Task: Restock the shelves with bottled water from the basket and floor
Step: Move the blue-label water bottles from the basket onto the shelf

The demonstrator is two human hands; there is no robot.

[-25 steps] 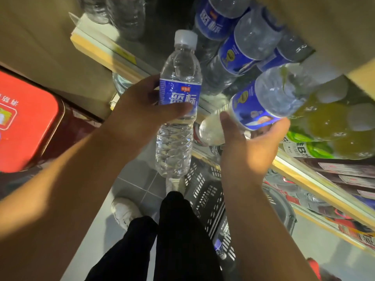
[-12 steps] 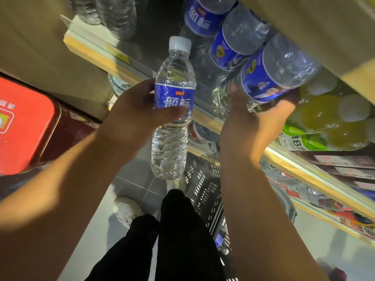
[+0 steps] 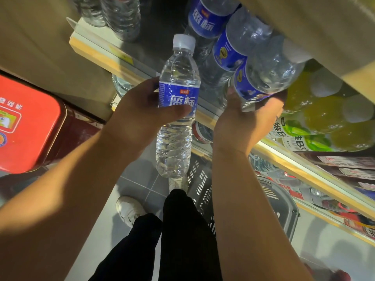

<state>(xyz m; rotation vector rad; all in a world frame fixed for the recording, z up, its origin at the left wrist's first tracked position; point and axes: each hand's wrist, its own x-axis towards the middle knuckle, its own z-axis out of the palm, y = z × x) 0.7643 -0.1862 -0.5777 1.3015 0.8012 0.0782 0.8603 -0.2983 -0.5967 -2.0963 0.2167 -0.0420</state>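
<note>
at the front edge of the shelf [image 3: 97, 55], the right hand [image 3: 249, 126], fingers wrapped round its bottle [image 3: 265, 78], had pushed it in among the row [image 3: 203, 21], while the left hand [image 3: 142, 116] gripped a second bottle [image 3: 178, 102], likely next.

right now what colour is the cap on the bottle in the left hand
White, on the bottle in the left hand; the head view shows it.
</note>
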